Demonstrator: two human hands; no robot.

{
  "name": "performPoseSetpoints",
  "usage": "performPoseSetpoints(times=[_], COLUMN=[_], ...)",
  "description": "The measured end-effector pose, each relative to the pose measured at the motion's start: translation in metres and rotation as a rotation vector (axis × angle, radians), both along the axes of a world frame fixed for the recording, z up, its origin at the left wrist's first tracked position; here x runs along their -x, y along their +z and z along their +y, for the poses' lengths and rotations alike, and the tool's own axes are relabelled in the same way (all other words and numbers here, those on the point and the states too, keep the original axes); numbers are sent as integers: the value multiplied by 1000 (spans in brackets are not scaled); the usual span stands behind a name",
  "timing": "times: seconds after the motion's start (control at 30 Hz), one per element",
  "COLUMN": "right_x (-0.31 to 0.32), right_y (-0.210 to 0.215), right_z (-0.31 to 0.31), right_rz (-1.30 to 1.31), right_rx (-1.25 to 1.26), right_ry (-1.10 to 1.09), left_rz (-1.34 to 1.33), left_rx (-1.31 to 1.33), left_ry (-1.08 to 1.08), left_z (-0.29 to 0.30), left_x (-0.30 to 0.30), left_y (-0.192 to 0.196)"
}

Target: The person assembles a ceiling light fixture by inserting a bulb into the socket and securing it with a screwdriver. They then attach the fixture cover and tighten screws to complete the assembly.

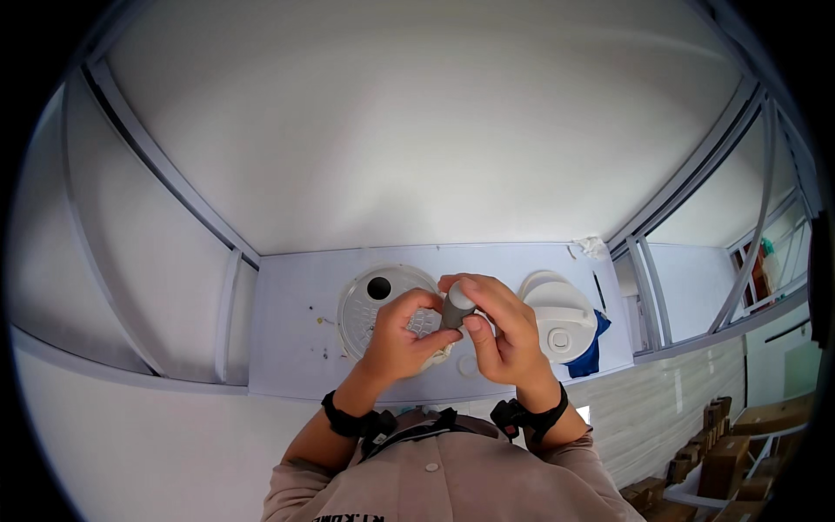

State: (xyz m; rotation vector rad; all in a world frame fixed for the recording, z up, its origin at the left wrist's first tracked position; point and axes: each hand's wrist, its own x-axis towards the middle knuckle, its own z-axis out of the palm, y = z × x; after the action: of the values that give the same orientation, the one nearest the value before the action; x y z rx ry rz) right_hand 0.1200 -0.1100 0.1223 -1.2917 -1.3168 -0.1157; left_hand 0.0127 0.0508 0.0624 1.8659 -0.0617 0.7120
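Both of my hands are raised over the white table, with a small grey cylinder (457, 311) between them. Its upper end is lighter and rounded; I cannot tell its kind. My left hand (398, 335) grips it from the left with thumb and fingers. From the right, my right hand (506, 335) curls its fingers over the lighter end, thumb against the side. Beneath my left hand lies a round whitish disc (355, 304) with a dark round hole (378, 288) and a textured, shiny middle. Part of the disc is hidden by my hands.
Right of my hands sits a white rounded appliance part (561, 317) with a handle and round button, over a blue cloth (587, 355). A dark thin stick (598, 291) and crumpled white tissue (591, 247) lie beyond. Small scraps (322, 321) dot the left side.
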Motion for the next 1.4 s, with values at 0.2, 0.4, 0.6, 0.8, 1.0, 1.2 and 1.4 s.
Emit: performPoseSetpoints(times=[0.2, 0.4, 0.6, 0.8, 1.0, 1.2, 1.4], right_x=[-10, -16, -15, -14, -12, -5, -6], right_y=[9, 5, 13, 8, 1, 0, -4], right_z=[8, 4, 10, 15, 9, 6, 2], right_rz=[-24, 164, 51, 7, 26, 43, -2], right_rx=[-108, 53, 92, -30, 1, -39, -87], right_ry=[-13, 71, 115, -28, -14, 186, 40], left_rz=[154, 83, -48, 162, 42, -91, 187], left_rx=[59, 45, 177, 145, 66, -72, 81], left_ry=[-117, 49, -37, -52, 179, -75, -186], left_z=[-1, -1, -6, -3, -3, -6, -4], left_x=[2, -6, -9, 0, -3, -1, 11], left_y=[9, 1, 7, 17, -6, 7, 14])
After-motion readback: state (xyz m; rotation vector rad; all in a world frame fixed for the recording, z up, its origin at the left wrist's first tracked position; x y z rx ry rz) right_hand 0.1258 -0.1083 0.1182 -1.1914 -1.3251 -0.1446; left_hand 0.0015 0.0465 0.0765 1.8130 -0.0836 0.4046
